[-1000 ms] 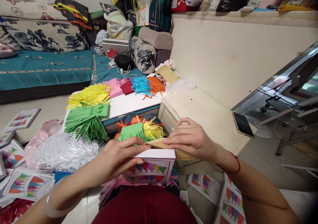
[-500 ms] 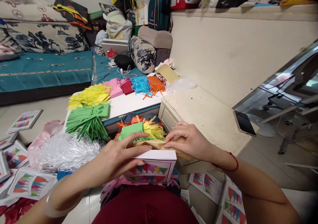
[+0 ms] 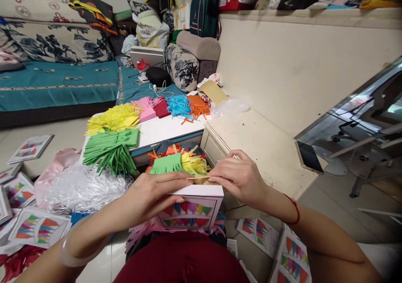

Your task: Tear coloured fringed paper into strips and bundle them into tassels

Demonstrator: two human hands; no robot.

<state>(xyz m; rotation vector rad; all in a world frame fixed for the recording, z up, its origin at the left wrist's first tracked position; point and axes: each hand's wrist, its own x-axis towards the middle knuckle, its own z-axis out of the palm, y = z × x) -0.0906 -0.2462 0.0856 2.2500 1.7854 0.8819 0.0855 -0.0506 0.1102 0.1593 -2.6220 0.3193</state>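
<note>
Brown paper envelope [image 3: 201, 179] lies flat, long axis left-right, atop the white box [image 3: 191, 205] at lower centre, pinched between left hand [image 3: 150, 199] and right hand [image 3: 240, 178] fingertips.

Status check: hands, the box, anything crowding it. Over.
Left hand and right hand both pinch a flat brown paper piece atop the white box with colourful flag print. Green and yellow fringed paper sits just behind.
</note>
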